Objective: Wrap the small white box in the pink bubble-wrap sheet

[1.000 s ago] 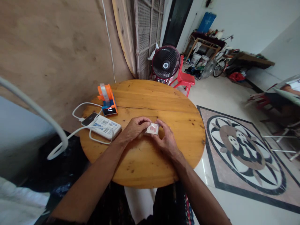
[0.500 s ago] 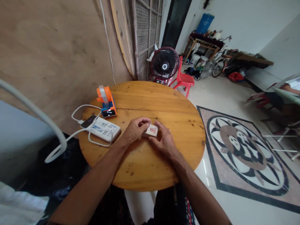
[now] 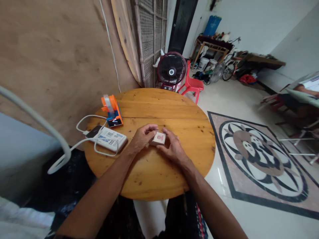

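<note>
A small white box (image 3: 159, 138) with red print on its top face sits low over the middle of the round wooden table. My left hand (image 3: 144, 137) grips its left side, the thumb on the near-left corner and the fingers curled behind. At its right side, my right hand (image 3: 173, 146) holds the box between the thumb at the front edge and the fingers at the far corner. A gap shows between the right palm and the box. The box's underside is hidden.
Left on the table (image 3: 139, 179) lie a white printed box (image 3: 112, 139), a dark phone (image 3: 94, 131) with a white cable, and an orange-and-blue tape dispenser (image 3: 112, 111). Beyond the table stand a fan (image 3: 171, 71) and a red chair (image 3: 193, 83). A person's arm (image 3: 305, 89) shows far right.
The view has shifted slightly, so the table and hands sit a little further left. Both hands keep the same hold around the small box, with no clear movement of it.
</note>
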`<state>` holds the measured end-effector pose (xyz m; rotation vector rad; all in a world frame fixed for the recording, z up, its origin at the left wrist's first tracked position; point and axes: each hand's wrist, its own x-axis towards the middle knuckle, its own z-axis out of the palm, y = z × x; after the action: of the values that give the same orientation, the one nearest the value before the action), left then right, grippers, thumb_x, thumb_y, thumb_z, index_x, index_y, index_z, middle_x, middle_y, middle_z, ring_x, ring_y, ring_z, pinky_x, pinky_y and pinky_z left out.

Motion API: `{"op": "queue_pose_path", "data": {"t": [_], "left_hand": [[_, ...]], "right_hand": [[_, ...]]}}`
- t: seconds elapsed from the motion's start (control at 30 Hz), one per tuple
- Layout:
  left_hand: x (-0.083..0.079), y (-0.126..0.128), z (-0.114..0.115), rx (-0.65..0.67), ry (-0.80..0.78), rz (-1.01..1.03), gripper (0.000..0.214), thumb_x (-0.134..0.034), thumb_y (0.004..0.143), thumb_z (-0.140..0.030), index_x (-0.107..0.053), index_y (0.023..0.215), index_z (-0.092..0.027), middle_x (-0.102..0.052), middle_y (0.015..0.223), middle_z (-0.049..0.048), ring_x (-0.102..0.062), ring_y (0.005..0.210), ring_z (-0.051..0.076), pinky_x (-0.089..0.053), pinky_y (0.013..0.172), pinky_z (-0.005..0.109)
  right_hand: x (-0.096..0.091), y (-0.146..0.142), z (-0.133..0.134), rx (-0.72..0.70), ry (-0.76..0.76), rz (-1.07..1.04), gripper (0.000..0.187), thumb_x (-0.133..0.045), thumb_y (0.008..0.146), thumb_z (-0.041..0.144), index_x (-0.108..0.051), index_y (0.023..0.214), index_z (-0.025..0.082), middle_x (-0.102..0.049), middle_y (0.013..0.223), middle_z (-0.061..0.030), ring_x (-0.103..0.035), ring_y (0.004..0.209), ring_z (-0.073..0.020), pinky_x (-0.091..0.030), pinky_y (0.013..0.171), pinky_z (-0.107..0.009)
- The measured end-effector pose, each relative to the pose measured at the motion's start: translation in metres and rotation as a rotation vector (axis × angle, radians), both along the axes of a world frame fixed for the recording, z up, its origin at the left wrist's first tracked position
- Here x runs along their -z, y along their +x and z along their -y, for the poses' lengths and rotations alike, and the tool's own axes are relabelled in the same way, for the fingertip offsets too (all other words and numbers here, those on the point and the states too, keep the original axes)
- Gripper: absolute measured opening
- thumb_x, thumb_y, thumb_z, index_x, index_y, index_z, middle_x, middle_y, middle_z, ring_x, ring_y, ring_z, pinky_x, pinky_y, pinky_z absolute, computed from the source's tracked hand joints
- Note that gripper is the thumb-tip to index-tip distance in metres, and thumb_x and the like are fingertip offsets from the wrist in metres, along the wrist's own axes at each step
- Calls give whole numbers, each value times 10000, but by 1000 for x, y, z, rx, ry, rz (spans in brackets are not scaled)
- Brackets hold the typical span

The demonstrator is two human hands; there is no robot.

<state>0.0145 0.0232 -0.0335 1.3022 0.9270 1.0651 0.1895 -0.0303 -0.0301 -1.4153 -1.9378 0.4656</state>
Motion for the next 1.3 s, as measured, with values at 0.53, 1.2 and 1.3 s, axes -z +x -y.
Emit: {"op": "queue_pose_path", "data": {"t": [0.53,1.2,1.3], "left_hand": [[-4,5,2,50,11,-21,310,-658,738,-304,-655,1002,-141,-667,912,40,-609,796,144,-485,739,258],[-5,3,1,99,-15,53,411,-680,736,-308,-592,1108,-155,-591,893,12,-570,770,116,-471,723,246],[-6,3,2,111,-30,60,407,-677,736,-309,-575,1099,-154,-585,889,10,-566,760,112,-468,710,236]], "right_hand": [[-1,5,-1,7,17,7,630,-624,774,259,-451,1368,145,-596,1282,-157,-552,1183,-296,-408,1028,-486],[-3,4,-3,-33,64,42,634,-643,784,273,-436,1378,190,-606,1276,-133,-556,1173,-291,-400,1025,-494],[-2,4,-3,-35,63,46,622,-642,794,294,-442,1373,191,-607,1272,-136,-555,1174,-292,-403,1022,-490]]}}
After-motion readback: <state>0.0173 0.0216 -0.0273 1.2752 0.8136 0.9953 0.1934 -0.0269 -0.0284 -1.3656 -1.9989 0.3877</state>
